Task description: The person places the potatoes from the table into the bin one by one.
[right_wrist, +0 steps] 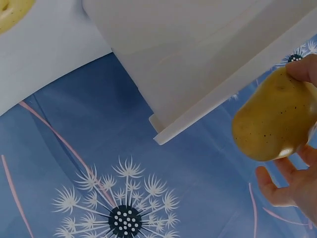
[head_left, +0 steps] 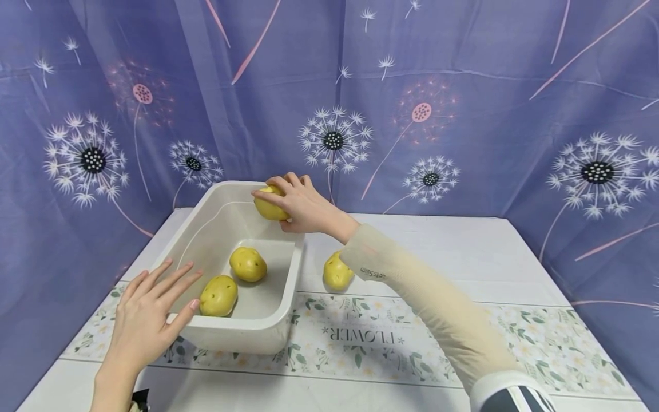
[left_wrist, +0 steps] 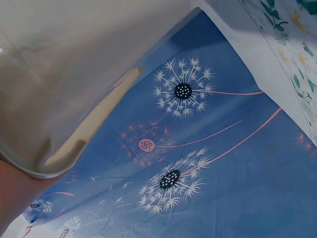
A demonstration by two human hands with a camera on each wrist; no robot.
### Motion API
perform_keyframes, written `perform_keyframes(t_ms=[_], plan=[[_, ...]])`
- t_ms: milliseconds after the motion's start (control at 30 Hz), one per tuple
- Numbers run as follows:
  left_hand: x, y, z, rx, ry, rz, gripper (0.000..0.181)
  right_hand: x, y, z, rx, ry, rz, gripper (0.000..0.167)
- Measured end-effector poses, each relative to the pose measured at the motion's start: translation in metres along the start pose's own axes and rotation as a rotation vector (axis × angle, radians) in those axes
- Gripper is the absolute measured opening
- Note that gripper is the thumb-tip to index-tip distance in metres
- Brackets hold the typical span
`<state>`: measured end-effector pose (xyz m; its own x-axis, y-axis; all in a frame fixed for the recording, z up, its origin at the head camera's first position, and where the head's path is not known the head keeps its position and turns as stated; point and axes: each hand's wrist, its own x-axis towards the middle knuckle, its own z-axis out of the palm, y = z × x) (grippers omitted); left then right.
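My right hand (head_left: 301, 206) grips a yellow potato (head_left: 270, 204) above the far right corner of a white plastic bin (head_left: 250, 324). The right wrist view shows this potato (right_wrist: 275, 116) between thumb and fingers, over the bin's rim. Inside the bin lie two more potatoes: one near the middle (head_left: 248, 264), the other by the near left corner (head_left: 218, 296). My left hand (head_left: 149, 320) is at the bin's near left side, fingers spread and fairly straight over the rim. It holds nothing.
Right of the bin, a further potato (head_left: 337, 271) sits on the table, partly behind my right sleeve. A white tablecloth (head_left: 422, 252) with a floral band covers the table. A purple dandelion-print curtain (head_left: 278, 114) hangs along the back and sides.
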<state>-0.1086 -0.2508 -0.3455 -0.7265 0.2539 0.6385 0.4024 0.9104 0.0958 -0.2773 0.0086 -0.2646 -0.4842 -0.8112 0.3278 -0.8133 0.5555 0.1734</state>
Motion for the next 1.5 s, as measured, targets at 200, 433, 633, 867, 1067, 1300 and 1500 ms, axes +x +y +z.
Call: perform_keyframes(t_ms=[200,433,633,867,1067,1300,1500], plan=[[0.001,0.001,0.0,0.003,0.005,0.003,0.041,0.005,0.002,0.003,0.003,-0.024,0.007,0.07],[0.001,-0.001,0.001,0.003,0.005,0.003,0.041,0.01,0.005,0.006,0.014,-0.063,0.024,0.071],[0.001,-0.001,0.001,0.002,0.004,0.002,0.041,0.015,0.006,0.007,0.023,-0.083,0.03,0.071],[0.001,-0.001,0.0,-0.006,0.005,0.001,0.04,0.021,0.003,0.008,0.029,-0.121,0.032,0.069],[0.001,-0.001,0.0,0.0,0.011,0.003,0.04,0.026,0.002,0.01,0.02,-0.148,0.031,0.069],[0.001,-0.001,0.0,0.001,0.01,0.004,0.04,0.028,0.003,0.013,0.014,-0.174,0.019,0.069],[0.001,-0.001,-0.001,-0.003,0.008,0.002,0.04,0.03,0.006,0.018,0.019,-0.179,0.023,0.069]])
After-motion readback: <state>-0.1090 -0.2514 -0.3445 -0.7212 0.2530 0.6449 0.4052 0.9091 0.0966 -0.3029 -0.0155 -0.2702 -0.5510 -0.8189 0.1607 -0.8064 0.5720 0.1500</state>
